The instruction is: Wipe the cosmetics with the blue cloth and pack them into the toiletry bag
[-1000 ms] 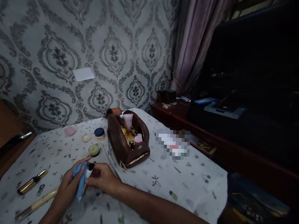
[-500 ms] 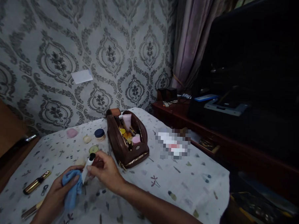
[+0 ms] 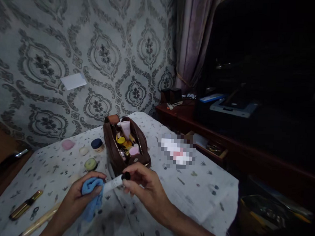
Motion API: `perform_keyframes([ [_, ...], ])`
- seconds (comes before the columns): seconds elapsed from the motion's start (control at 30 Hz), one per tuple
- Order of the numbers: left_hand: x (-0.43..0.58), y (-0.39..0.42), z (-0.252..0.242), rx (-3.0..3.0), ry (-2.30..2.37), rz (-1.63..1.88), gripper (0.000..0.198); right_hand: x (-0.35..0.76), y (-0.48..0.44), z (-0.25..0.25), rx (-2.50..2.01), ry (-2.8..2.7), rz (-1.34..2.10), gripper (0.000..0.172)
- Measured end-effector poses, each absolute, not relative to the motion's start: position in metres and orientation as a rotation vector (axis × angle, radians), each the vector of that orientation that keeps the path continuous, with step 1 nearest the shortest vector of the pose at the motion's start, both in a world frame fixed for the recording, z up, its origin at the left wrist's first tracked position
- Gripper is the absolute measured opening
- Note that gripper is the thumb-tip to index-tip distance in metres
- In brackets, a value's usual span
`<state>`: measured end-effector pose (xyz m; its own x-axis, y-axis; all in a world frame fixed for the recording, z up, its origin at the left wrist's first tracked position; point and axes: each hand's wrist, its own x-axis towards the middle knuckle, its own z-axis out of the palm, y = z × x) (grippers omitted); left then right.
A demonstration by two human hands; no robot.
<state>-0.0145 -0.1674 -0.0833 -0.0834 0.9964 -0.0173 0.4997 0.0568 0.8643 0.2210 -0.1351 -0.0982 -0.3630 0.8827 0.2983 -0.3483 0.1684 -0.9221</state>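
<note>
My left hand (image 3: 77, 199) is closed around a blue cloth (image 3: 91, 196), which wraps one end of a small white tube with a black cap (image 3: 116, 181). My right hand (image 3: 146, 190) pinches the tube at its capped end. Both hands hover low over the patterned tablecloth (image 3: 201, 193), just in front of an open brown toiletry bag (image 3: 114, 154) filled with tubes and small jars.
Small jars (image 3: 96, 144) and a pink sponge (image 3: 67, 144) lie left of the bag. A gold tube (image 3: 25, 205) and a wooden-handled brush (image 3: 39, 221) lie at the near left. A dark wooden cabinet (image 3: 224, 141) with a TV stands on the right.
Both hands shifted right and slightly toward the bag. The tube turned from upright to nearly level, cap end now pointing right. The view also panned right.
</note>
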Motion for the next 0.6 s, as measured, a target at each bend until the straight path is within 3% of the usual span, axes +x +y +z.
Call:
perform_keyframes([
  [0.4,0.035,-0.147,-0.073,2.090,1.349,0.947,0.011,0.289,-0.131,-0.102,-0.728,-1.502,1.174,0.009],
  [0.5,0.042,-0.143,-0.071,2.198,1.245,0.957,0.017,0.300,-0.123,-0.098,-0.712,-1.564,1.076,0.003],
  [0.6,0.038,-0.140,-0.074,2.257,1.281,1.055,0.021,0.308,-0.116,-0.096,-0.664,-1.625,1.039,0.015],
])
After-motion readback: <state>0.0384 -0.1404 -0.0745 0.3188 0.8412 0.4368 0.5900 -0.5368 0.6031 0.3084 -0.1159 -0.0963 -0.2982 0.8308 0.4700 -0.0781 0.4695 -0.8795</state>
